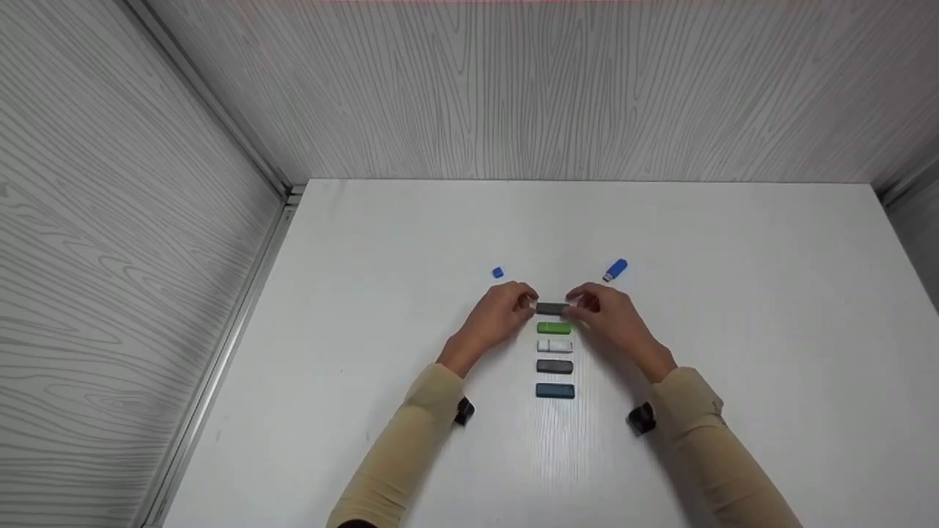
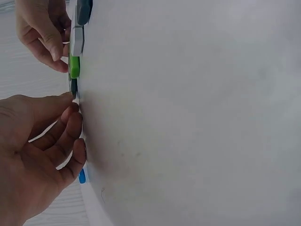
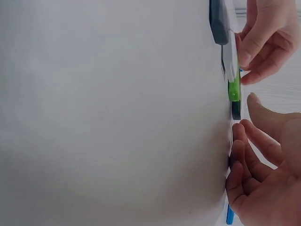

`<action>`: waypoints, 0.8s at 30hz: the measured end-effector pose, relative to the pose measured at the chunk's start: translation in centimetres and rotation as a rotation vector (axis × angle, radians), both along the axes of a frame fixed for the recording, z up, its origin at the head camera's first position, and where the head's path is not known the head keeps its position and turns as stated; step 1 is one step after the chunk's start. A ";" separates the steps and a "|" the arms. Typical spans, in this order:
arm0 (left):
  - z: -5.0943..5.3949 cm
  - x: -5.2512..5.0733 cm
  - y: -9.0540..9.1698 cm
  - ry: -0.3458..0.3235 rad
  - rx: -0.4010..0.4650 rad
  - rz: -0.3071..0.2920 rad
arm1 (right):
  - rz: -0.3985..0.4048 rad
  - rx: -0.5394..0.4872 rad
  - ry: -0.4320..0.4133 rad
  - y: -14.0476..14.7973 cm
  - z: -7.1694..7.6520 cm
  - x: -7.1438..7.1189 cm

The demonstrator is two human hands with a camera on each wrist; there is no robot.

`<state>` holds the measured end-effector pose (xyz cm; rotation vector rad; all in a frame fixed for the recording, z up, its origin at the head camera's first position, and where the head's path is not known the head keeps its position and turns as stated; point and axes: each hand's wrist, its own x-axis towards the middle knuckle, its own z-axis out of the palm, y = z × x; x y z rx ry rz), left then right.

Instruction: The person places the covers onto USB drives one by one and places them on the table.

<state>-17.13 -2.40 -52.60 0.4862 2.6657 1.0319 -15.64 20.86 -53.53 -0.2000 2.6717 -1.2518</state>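
Note:
A dark grey USB stick (image 1: 550, 309) lies flat at the far end of a column of USB sticks. My left hand (image 1: 501, 312) is at its left end, thumb and index finger bent with a gap between them. At the right end is my right hand (image 1: 605, 315), its thumb overlapping the stick and its index finger apart. In the left wrist view, the left thumb (image 2: 66, 97) seems to touch the stick's end. Nearer me lie a green USB stick (image 1: 554, 328), a white one (image 1: 554, 346), another dark grey one (image 1: 554, 367) and a teal one (image 1: 555, 391).
Beyond the right hand lies an uncapped blue USB stick (image 1: 615, 270), its metal plug showing. A small blue cap (image 1: 498, 272) sits beyond the left hand. The white table (image 1: 770, 308) meets wood-grained panels (image 1: 513, 88) at the back and left.

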 end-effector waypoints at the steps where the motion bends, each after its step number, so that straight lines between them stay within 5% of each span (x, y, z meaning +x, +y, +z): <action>1: 0.0 0.0 -0.2 -0.004 0.006 0.001 | -0.005 0.000 -0.007 0.2 0.1 0.1; 9: 0.3 -0.5 -2.2 -0.032 0.034 0.044 | -0.042 0.041 -0.008 2.6 0.6 0.2; 24: -0.1 -1.0 -4.0 0.027 0.032 0.100 | -0.064 0.048 -0.044 4.3 1.1 0.3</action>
